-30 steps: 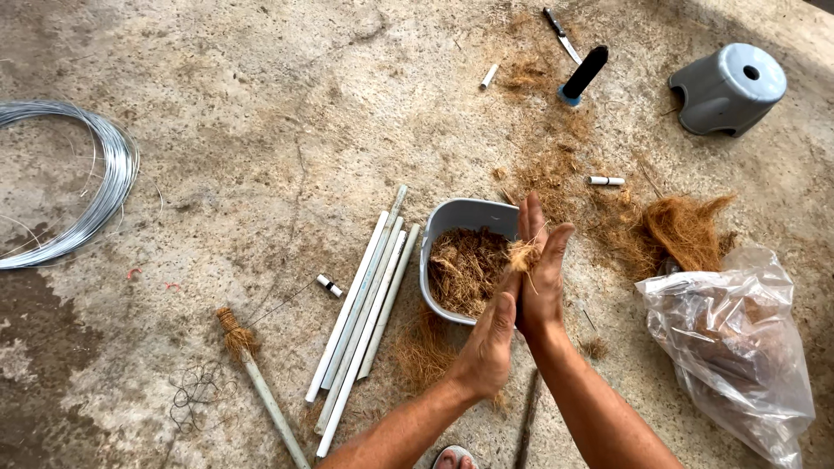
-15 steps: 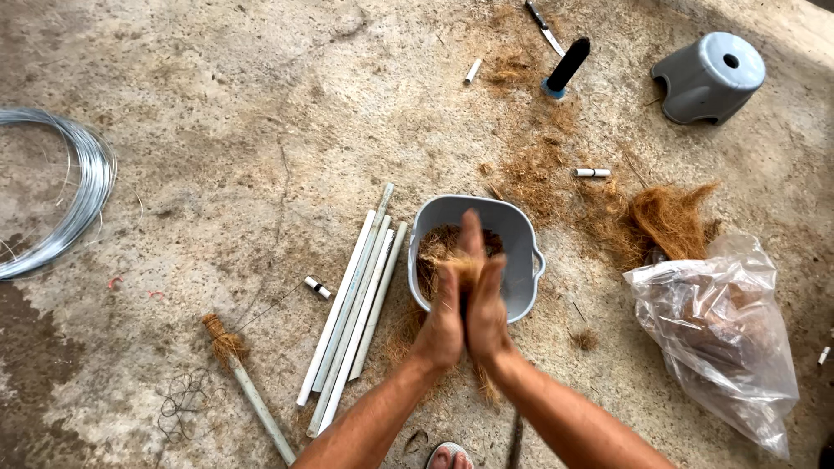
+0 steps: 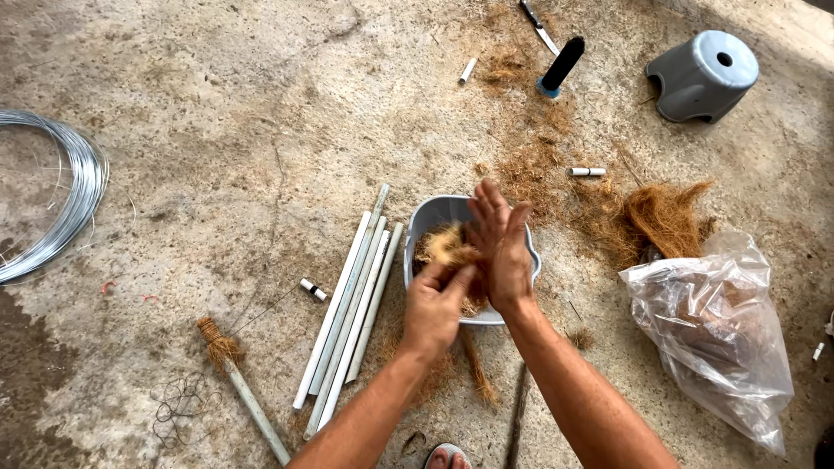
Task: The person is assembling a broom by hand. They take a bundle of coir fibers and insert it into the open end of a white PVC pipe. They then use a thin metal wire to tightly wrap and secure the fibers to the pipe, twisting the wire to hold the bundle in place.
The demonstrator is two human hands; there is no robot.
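My left hand (image 3: 434,304) and my right hand (image 3: 499,247) are pressed together over a grey plastic basin (image 3: 426,219) on the concrete floor. Between the palms sits a tuft of pale brown coconut fibre (image 3: 447,246), sticking out toward the left. The basin holds more loose brown fibre. My right hand has its fingers stretched flat and slightly ahead of my left. Both forearms reach in from the bottom of the head view.
Several white plastic pipes (image 3: 352,304) lie left of the basin, with a fibre-wrapped pipe (image 3: 239,382) further left. A wire coil (image 3: 52,204) lies far left. A clear bag (image 3: 717,330), a fibre heap (image 3: 669,213), a grey stool (image 3: 704,74) and a knife (image 3: 540,26) lie right and beyond.
My hands have slid against each other over the basin: the left moved back toward me, the right forward. The tuft of fibre now pokes out on the left side.
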